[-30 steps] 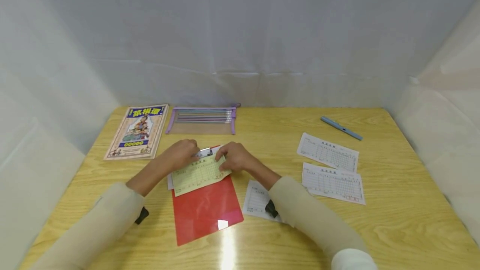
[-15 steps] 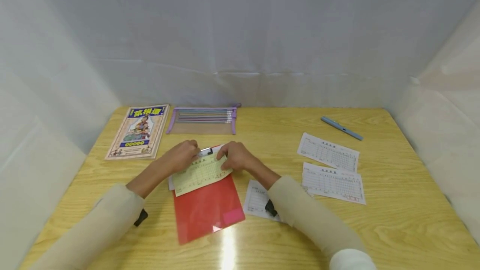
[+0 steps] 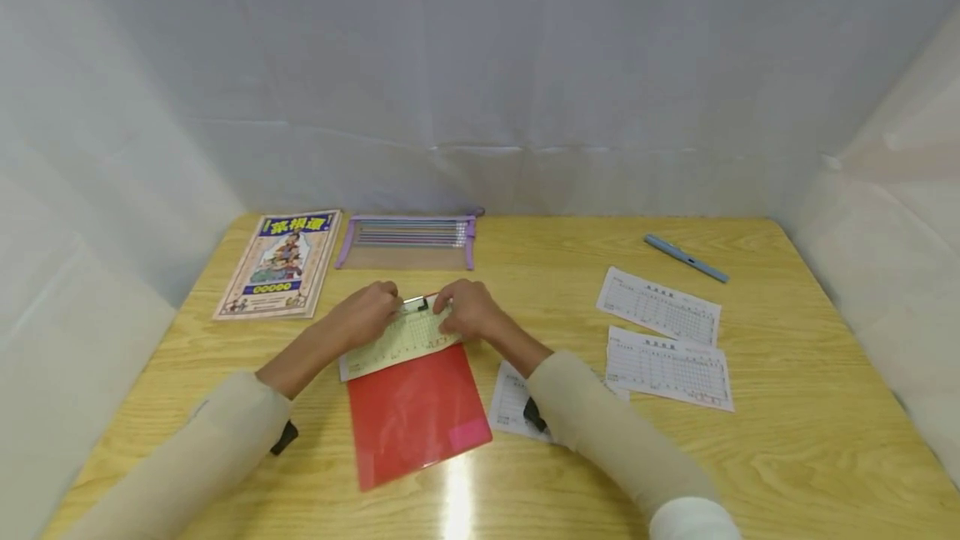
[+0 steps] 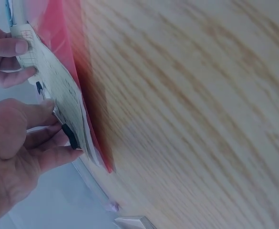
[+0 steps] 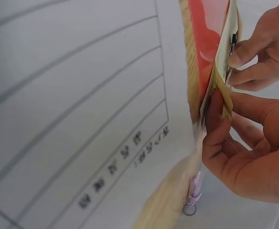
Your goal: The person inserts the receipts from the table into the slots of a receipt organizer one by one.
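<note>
A red clip folder [image 3: 420, 415] lies tilted on the table, with a metal clip with black ends [image 4: 69, 135] at its top edge. My left hand [image 3: 372, 312] pinches this clip between thumb and fingers. Over the folder's upper part lies a yellow printed form [image 3: 408, 338], white paper showing beneath it in the left wrist view. My right hand [image 3: 471, 311] pinches the form's right side, where the paper bends, as the right wrist view shows. Whether the form's top edge sits under the clip is hidden by the hands.
Beneath my right forearm lies a white form [image 3: 512, 402]. Two more, an upper form [image 3: 660, 304] and a lower form [image 3: 670, 367], lie to the right, below a blue pen [image 3: 686, 257]. A mesh pencil pouch [image 3: 405, 257] and a comic-style book [image 3: 279, 267] stand behind, on the left.
The yellow form has slid up towards the clip, and its lower edge is now farther from me, baring more red folder. Both hands stay in nearly the same place.
</note>
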Action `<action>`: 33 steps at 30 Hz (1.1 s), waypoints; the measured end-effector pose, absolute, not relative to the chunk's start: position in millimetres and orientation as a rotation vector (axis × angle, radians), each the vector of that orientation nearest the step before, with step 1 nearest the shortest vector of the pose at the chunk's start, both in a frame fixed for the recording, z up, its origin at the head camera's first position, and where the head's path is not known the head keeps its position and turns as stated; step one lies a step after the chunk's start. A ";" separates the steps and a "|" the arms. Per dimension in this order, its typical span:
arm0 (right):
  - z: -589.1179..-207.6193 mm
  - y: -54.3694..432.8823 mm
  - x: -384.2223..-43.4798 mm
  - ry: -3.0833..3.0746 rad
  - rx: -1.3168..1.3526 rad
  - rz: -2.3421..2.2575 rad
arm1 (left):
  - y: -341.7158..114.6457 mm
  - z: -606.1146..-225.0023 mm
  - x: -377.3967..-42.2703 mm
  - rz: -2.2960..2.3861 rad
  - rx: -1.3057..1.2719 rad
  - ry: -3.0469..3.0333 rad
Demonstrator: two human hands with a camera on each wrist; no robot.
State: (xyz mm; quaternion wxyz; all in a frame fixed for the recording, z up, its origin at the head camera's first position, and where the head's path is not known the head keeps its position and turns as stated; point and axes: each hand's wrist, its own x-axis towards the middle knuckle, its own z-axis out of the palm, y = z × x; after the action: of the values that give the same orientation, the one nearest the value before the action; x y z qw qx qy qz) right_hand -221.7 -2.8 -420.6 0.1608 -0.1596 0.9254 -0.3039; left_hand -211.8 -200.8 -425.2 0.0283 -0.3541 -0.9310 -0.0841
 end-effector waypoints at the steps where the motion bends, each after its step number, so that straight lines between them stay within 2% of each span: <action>1: -421.0 -3.2 -222.0 2.650 -0.454 -0.867 | -200.8 -425.2 -211.8 -0.260 -1.090 -2.877; 12: -422.2 -8.7 -220.0 2.704 -0.456 -0.830 | -201.2 -426.2 -212.0 -0.217 -1.094 -2.864; 22: -420.7 -8.2 -215.3 2.860 -0.509 -0.554 | -202.2 -428.0 -209.7 -0.143 -1.070 -2.839; 33: -411.0 36.8 -214.7 2.813 -0.451 -0.736 | -203.9 -427.1 -211.3 -0.139 -1.082 -2.805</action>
State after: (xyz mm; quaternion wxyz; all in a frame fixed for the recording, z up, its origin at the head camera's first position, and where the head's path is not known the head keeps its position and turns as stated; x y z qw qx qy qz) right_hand -214.7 36.8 -411.0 0.0994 -0.1524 0.9513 -0.2489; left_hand -211.3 -203.9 -427.1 0.0657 -0.3588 -0.9300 -0.0462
